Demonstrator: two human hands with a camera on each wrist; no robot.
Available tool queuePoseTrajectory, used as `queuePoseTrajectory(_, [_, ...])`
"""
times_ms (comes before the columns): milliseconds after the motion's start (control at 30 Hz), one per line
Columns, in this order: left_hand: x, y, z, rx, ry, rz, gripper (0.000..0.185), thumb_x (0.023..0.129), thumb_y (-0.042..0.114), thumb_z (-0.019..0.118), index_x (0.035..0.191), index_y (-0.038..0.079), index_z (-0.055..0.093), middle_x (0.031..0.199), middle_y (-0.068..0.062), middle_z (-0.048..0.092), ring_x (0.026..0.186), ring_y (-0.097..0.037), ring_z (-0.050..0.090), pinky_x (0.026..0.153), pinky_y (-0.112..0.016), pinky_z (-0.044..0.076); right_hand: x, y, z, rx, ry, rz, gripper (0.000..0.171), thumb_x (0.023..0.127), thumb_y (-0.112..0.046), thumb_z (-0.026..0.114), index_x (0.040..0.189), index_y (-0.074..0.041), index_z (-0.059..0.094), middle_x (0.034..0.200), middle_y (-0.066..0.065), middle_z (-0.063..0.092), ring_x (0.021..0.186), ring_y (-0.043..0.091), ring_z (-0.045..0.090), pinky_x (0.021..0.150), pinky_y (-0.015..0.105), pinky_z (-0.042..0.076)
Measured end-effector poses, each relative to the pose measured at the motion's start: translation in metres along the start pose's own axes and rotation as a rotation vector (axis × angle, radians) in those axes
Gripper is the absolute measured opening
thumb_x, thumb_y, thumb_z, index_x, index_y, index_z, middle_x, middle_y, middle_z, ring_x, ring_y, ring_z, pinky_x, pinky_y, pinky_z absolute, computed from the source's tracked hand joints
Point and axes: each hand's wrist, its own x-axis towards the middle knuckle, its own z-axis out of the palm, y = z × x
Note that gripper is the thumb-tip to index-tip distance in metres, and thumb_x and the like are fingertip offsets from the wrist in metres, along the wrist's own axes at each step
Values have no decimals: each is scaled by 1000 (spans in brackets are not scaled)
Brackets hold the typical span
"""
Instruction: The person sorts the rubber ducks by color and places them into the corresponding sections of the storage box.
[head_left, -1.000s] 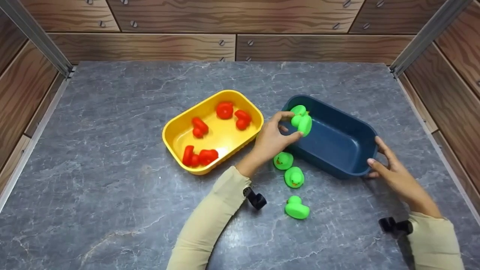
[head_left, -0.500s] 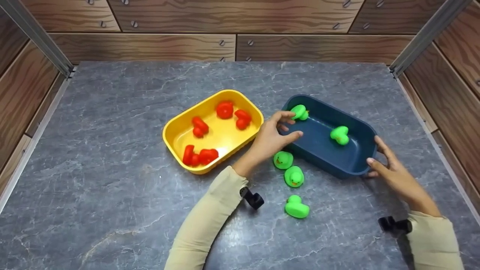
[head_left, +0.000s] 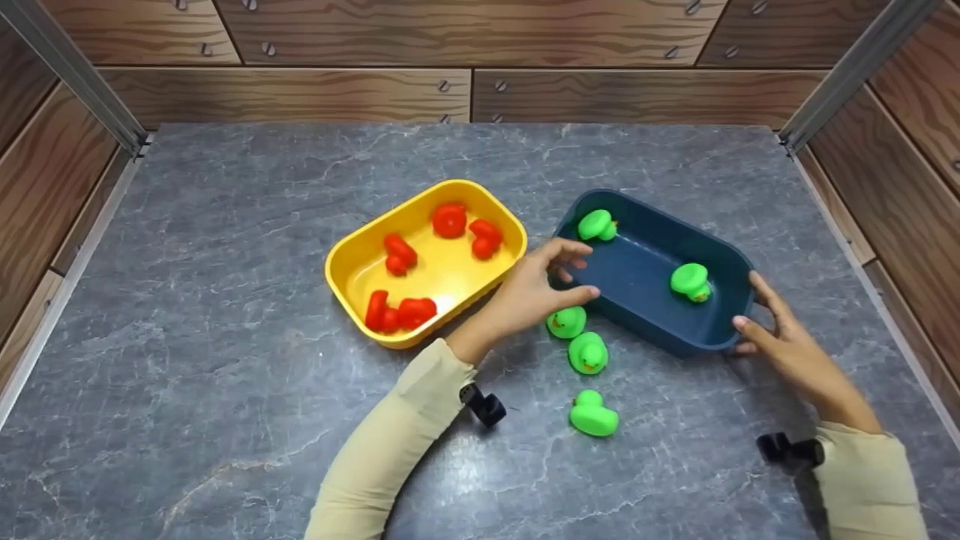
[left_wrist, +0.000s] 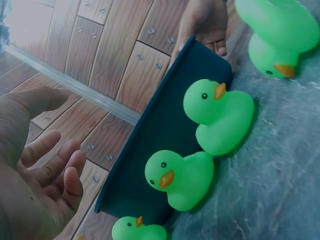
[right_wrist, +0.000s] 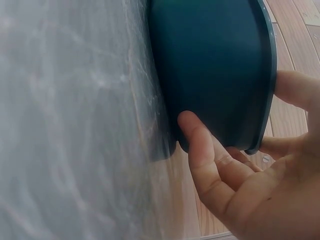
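Note:
My left hand (head_left: 579, 268) hovers open over the near-left rim of the blue tub (head_left: 645, 319), holding nothing; its fingers (left_wrist: 47, 167) are spread and relaxed. Two green ducks lie inside the tub, one at the far-left corner (head_left: 598, 225) and one near the right end (head_left: 690, 281). Three more green ducks sit on the table by the tub's near wall (head_left: 566, 322) (head_left: 588, 352) (head_left: 594, 415); the left wrist view shows them close up (left_wrist: 220, 115) (left_wrist: 182, 177). My right hand (head_left: 752, 304) rests against the tub's right end, thumb (right_wrist: 200, 145) pressed on the outer wall.
A yellow tub (head_left: 352, 281) with several red ducks (head_left: 450, 220) stands just left of the blue one. The grey marble table (head_left: 225, 225) is fenced by wooden panel walls at the back and sides.
The green duck that my left hand held over the blue tub has dropped in and settled near the right end. My left hand has opened and drawn back slightly. The right hand stays put.

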Motion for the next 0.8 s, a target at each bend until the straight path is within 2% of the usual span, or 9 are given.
queuePoseTrajectory(133, [-5, 1, 0, 36, -23, 3, 48, 85, 23, 75, 127, 12, 56, 121, -11, 63, 100, -18, 59, 93, -39, 51, 1, 0, 0, 15, 2, -3, 73, 103, -14, 43, 155, -12, -7, 144, 30, 8, 84, -5, 58, 71, 14, 52])
queuePoseTrajectory(300, [-10, 1, -1, 53, -48, -9, 48, 84, 25, 75, 127, 13, 56, 122, -10, 63, 101, -22, 59, 93, -39, 51, 1, 1, 0, 24, 0, -1, 73, 103, -13, 44, 155, -13, -7, 145, 30, 8, 85, -4, 59, 71, 15, 52])
queuePoseTrajectory(533, [-13, -7, -2, 52, -48, -12, 47, 84, 24, 76, 125, 10, 57, 119, -11, 64, 103, -29, 60, 93, -42, 50, 0, 1, 0, 13, 5, -4, 73, 103, -14, 44, 155, -12, -7, 145, 31, 8, 86, -4, 58, 71, 15, 53])
queuePoseTrajectory(700, [-16, -13, -5, 65, -55, -20, 50, 83, 22, 76, 126, 6, 57, 118, -15, 64, 102, -28, 60, 94, -44, 49, 0, 0, 0, 9, -1, -4, 73, 103, -14, 43, 155, -13, -7, 145, 30, 8, 83, -4, 58, 71, 14, 52])
queuePoseTrajectory(800, [-17, -17, -5, 87, -65, -33, 49, 83, 23, 76, 125, 8, 57, 119, -14, 64, 101, -27, 60, 94, -44, 49, 0, -1, 0, 9, -4, 1, 73, 103, -14, 44, 155, -13, -8, 145, 30, 8, 81, -3, 59, 71, 14, 52])
